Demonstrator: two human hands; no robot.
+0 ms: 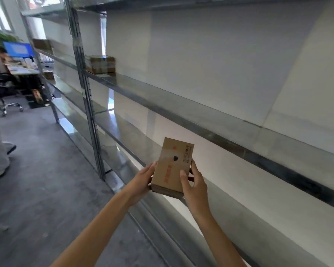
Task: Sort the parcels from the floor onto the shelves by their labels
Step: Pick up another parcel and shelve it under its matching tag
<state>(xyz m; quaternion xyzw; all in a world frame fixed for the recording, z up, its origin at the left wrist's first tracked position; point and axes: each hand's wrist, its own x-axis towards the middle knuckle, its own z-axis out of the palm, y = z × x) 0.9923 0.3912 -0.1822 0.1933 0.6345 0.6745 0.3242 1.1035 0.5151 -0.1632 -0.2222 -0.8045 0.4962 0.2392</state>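
Hands: your left hand and right hand clamp a small cardboard parcel between them, fingers closed on its sides, right thumb laid across the top face.
Arms: both reach forward and up, elbows nearly straight, wrists angled toward the rack.
Parcel: you hold it in the air in front of the lower shelf, its far end tipped up, not resting on anything.
Risk: your grip sits at the near end only, so the far end could dip and catch the shelf edge as you slide it in.
Label: print on the top face is too blurred to read; a wrong shelf is possible if you guess.
Beyond: another parcel sits on the upper shelf, well apart.
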